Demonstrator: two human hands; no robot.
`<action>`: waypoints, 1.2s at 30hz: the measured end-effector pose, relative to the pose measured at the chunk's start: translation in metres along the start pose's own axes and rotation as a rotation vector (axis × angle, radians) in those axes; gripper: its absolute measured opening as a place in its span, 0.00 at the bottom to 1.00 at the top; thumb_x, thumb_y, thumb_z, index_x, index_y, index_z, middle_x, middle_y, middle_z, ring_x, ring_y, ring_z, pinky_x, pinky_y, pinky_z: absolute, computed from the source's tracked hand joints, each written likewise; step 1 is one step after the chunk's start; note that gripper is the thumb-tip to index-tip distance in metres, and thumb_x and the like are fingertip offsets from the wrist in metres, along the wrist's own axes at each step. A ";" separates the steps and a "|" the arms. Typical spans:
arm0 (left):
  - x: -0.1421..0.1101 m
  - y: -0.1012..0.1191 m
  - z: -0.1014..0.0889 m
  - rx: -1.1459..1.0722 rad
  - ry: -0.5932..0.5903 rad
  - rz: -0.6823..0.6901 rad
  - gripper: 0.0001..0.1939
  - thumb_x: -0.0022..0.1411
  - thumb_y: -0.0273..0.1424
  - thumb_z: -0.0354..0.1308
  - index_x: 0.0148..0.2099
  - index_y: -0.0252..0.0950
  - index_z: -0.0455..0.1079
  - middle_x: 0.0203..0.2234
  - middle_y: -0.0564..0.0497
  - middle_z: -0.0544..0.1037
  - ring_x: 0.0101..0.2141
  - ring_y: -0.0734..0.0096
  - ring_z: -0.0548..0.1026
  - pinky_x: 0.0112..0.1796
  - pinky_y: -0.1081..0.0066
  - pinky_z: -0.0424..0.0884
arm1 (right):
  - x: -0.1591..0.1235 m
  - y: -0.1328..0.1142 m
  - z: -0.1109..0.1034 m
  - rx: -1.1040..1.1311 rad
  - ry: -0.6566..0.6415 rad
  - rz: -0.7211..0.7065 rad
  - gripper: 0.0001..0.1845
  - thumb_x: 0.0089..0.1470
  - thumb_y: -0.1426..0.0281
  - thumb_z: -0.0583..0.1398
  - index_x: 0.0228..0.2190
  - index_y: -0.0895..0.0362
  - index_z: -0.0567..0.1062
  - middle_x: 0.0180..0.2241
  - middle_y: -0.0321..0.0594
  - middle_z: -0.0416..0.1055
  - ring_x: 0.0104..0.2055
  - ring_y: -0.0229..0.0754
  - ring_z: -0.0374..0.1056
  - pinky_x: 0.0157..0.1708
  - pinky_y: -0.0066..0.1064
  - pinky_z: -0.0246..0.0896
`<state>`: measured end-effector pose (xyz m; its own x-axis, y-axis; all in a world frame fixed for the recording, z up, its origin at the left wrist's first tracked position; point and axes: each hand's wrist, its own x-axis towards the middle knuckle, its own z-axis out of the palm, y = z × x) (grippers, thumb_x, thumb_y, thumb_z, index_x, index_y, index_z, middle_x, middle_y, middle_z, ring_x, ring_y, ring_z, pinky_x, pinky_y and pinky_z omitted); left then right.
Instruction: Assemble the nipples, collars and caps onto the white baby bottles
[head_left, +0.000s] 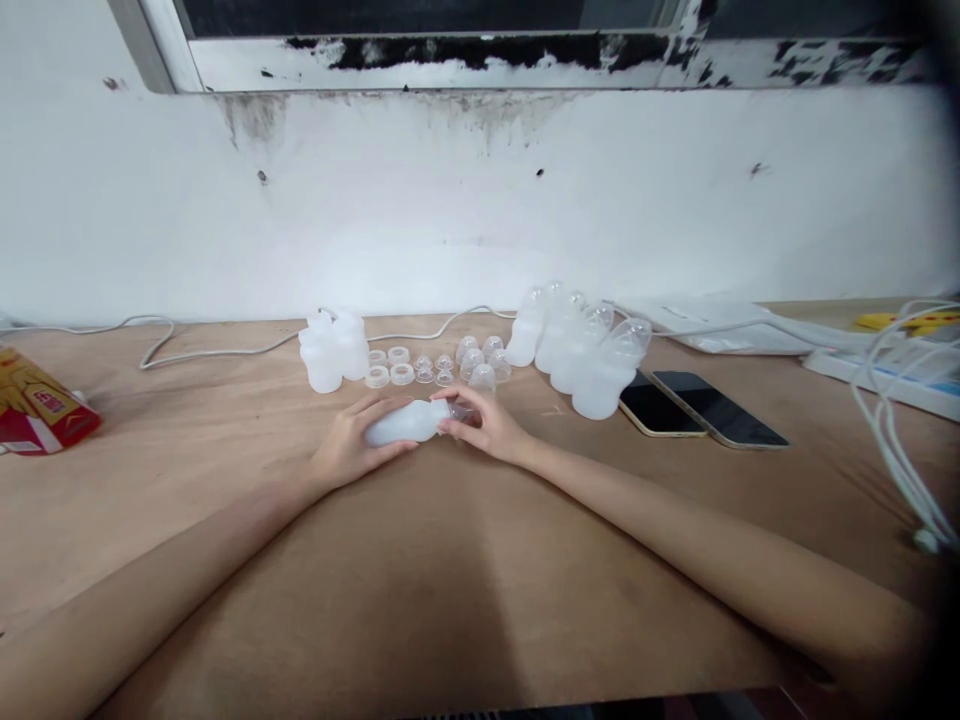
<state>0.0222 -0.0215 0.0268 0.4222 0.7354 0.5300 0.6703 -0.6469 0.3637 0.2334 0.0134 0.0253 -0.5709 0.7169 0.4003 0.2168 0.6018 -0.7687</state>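
A frosted white baby bottle point(405, 424) lies on its side between my hands, just above or on the table. My left hand point(356, 440) is wrapped round its body. At the neck end, the fingers of my right hand point(484, 425) close round the ring and clear nipple point(460, 411), which they partly cover. Just beyond are white collar rings point(401, 374), small clear nipples point(424, 370) and clear dome caps point(482, 377), set out in short rows. Bottle bodies without tops point(324, 352) stand behind to the left. Several capped bottles point(600, 370) stand upright to the right.
Two phones point(720, 408) lie on the brown table point(375, 590) beside the capped bottles. A power strip point(885, 380) with white cables and a plastic bag point(720, 328) are at the right. A red and yellow package point(45, 405) sits far left; a cable runs along the wall.
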 end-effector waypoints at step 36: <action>0.003 -0.012 0.001 0.263 0.135 0.349 0.21 0.54 0.34 0.53 0.50 0.34 0.58 0.36 0.46 0.70 0.38 0.65 0.66 0.40 0.64 0.66 | 0.002 0.001 0.006 -0.035 -0.094 0.222 0.22 0.50 0.53 0.47 0.17 0.57 0.59 0.09 0.28 0.52 0.13 0.30 0.49 0.16 0.23 0.45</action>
<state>0.0160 -0.0116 0.0228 0.5791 0.4384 0.6873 0.6415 -0.7654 -0.0522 0.2274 0.0133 0.0224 -0.5773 0.7978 0.1740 0.3713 0.4462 -0.8143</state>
